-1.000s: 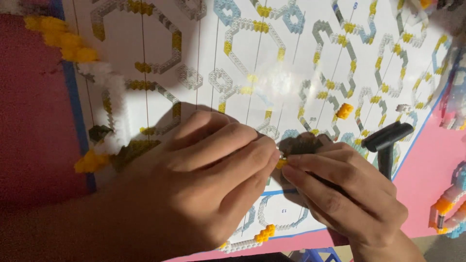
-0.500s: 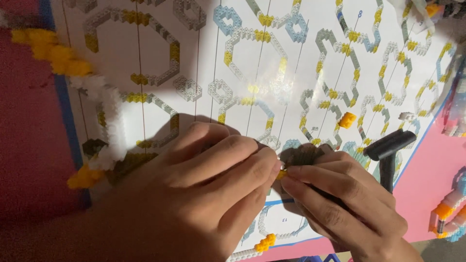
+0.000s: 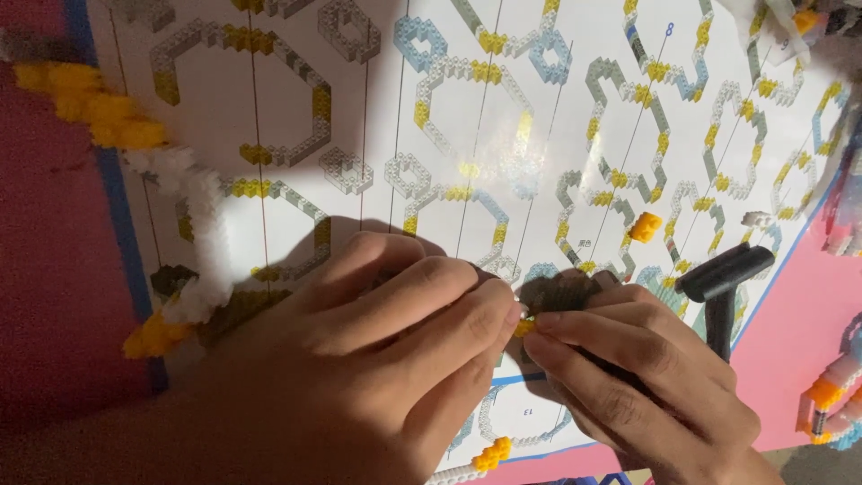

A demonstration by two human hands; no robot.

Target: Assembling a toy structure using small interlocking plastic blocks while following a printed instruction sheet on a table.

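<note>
Two hands meet over one instruction sheet (image 3: 269, 108). The left hand (image 3: 359, 377) and right hand (image 3: 628, 377) have fingers clamped on one small yellow brick (image 3: 524, 327). One black tool (image 3: 723, 278) lies beside them.

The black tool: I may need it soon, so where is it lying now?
In the head view the black tool lies right of centre, at the sheet's right edge, just above the right hand and below a loose yellow brick.

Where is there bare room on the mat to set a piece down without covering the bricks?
Free: the red mat left of the instruction sheet's blue border, and the pink mat right of the black tool. Crowded: centre bottom, where left hand and right hand pinch a yellow brick.
</note>
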